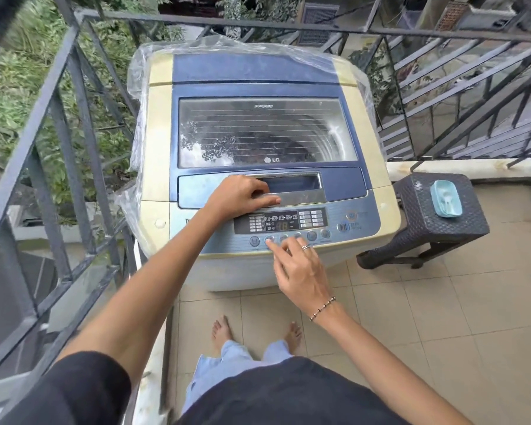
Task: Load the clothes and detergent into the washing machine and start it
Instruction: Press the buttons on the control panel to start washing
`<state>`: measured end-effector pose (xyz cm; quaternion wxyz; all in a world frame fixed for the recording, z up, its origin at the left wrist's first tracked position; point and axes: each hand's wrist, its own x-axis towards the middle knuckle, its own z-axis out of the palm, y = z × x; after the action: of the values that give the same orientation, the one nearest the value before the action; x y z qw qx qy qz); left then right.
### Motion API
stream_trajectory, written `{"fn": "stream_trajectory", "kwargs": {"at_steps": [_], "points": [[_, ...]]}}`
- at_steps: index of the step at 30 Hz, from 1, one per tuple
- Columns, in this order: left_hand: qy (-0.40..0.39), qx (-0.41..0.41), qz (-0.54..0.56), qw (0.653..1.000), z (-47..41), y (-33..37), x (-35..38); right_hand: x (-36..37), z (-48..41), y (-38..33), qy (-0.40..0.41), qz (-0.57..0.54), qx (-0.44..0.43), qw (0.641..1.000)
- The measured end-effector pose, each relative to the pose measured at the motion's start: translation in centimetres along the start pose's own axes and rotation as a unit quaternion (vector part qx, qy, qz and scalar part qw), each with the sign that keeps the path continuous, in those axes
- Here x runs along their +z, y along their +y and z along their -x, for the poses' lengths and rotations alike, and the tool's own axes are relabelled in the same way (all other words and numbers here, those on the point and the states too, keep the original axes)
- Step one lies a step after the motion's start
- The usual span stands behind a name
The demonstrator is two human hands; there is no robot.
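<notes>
Reaching past a black shirt (288, 394), the right hand (298, 265) sets one straight finger on a button (269, 239) at the front edge of the washing machine (377, 124), the left hand (242, 194) with fingers curled on its lid handle (301, 196); the crowded buttons could invite a wrong setting.

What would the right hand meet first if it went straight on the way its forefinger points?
The right hand would likely meet the second button from the left on the control panel; its fingertip looks at or just short of it.
</notes>
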<state>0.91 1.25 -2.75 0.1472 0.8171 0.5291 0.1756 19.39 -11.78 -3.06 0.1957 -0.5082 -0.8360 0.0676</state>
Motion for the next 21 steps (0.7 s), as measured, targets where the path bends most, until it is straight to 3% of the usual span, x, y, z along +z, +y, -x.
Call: {"fn": "stream_trajectory", "kwargs": {"at_steps": [12, 21], "points": [[-0.011, -0.004, 0.016, 1.0, -0.2, 0.1, 0.0, 1.6, 0.2, -0.3, 0.03, 0.053, 0.012, 0.998], [-0.008, -0.01, 0.006, 1.0, 0.0, 0.4, -0.3, 1.4, 0.5, -0.5, 0.002, 0.064, 0.014, 0.998]]}}
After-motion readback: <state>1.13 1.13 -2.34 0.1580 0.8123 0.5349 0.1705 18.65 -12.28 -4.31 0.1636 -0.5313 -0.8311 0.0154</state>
